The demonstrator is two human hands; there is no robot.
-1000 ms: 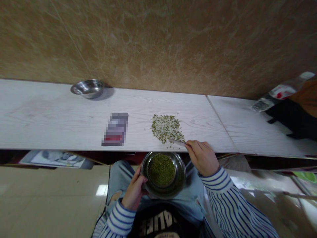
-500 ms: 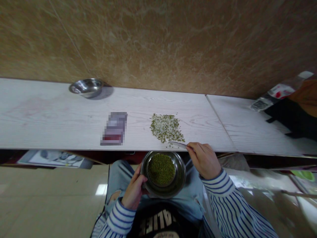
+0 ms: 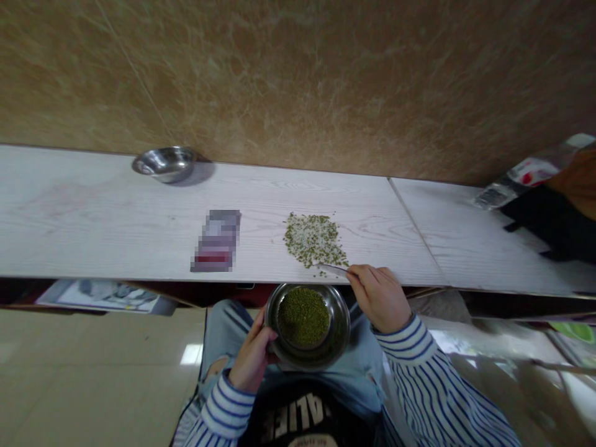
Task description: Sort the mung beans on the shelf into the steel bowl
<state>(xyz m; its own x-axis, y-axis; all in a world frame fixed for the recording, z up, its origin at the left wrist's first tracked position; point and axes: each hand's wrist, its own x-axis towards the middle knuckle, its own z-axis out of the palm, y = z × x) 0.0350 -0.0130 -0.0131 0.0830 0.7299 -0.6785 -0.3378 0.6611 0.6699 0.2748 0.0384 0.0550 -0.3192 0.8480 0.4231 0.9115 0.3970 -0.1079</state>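
Two things are gripped: the right hand (image 3: 379, 299) pinches a thin utensil (image 3: 334, 269), its tip slightly farther left than before, by the mixed grains (image 3: 311, 239) near the front edge of the counter (image 3: 261, 248); the left hand (image 3: 254, 359), unmoved, clasps a metal bowl (image 3: 339, 326) of green grains (image 3: 305, 313) below.

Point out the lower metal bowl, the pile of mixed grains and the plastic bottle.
Lower metal bowl (image 3: 339, 326): head view, on the bare inner wall at its right side.
Pile of mixed grains (image 3: 313, 239): head view, on the middle of the pile.
Plastic bottle (image 3: 531, 171): head view, on its label.
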